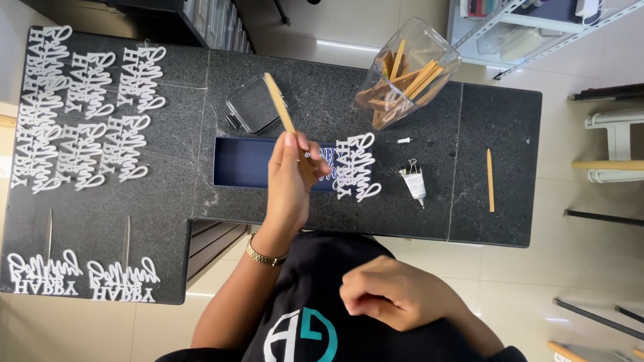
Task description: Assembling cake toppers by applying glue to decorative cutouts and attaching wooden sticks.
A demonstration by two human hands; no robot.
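My left hand (293, 176), with a gold bracelet on its wrist, grips a flat wooden stick (277, 102) that points up and to the left over the dark stone worktop (486, 123). Just right of that hand lies a white cut-out script lettering piece (358, 168), partly on a dark blue card (246, 162). My right hand (393, 291) rests against my black shirt below the worktop's edge. Its fingers are curled shut and I see nothing in them.
A clear jar (408, 72) of wooden sticks stands tilted at the back. A small glue tube with a binder clip (413, 184) and a single stick (489, 180) lie to the right. A black box (251, 105) sits near the blue card. Several white lettering pieces (83, 117) cover the left.
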